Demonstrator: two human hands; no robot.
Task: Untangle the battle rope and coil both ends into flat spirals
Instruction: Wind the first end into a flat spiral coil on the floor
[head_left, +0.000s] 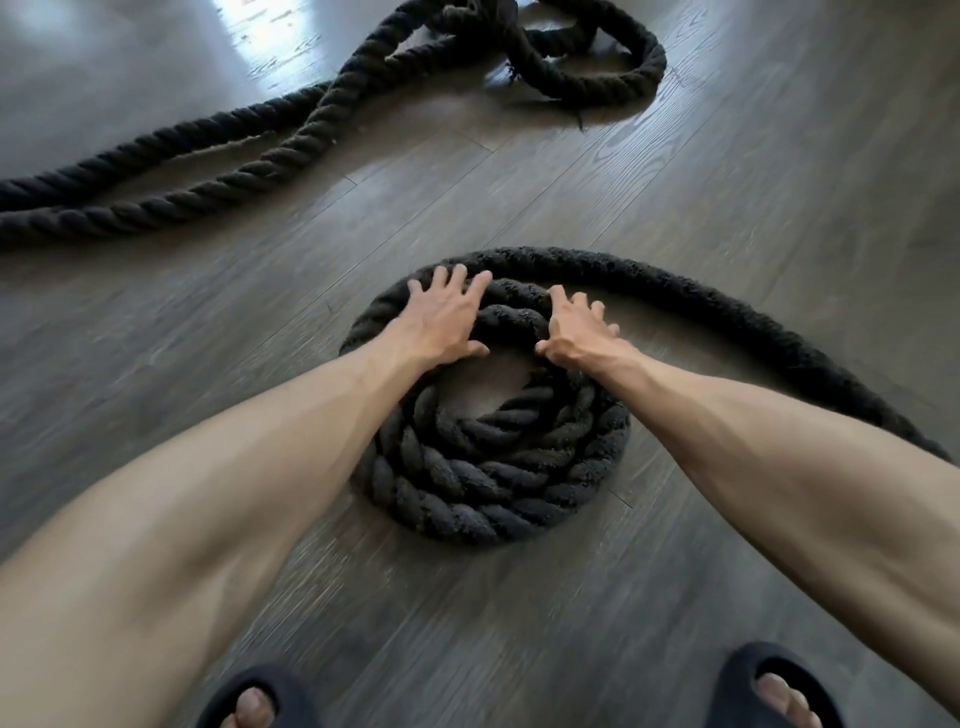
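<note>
A thick black battle rope lies on the wood floor. One end is wound into a flat spiral (488, 467) of about three turns in front of me, with a bare gap of floor in its centre. My left hand (447, 319) lies flat, fingers spread, on the spiral's far left side. My right hand (574, 332) presses on the far right side, fingers curled over the inner turns. From the spiral a loose length (753, 322) arcs right and runs out of view. A tangled heap of rope (550, 57) lies at the far top.
Two long strands of rope (171, 171) run from the far heap toward the left edge. My feet in dark slides (769, 691) stand at the bottom of the frame. The grey plank floor (701, 171) stretches between the spiral and the heap.
</note>
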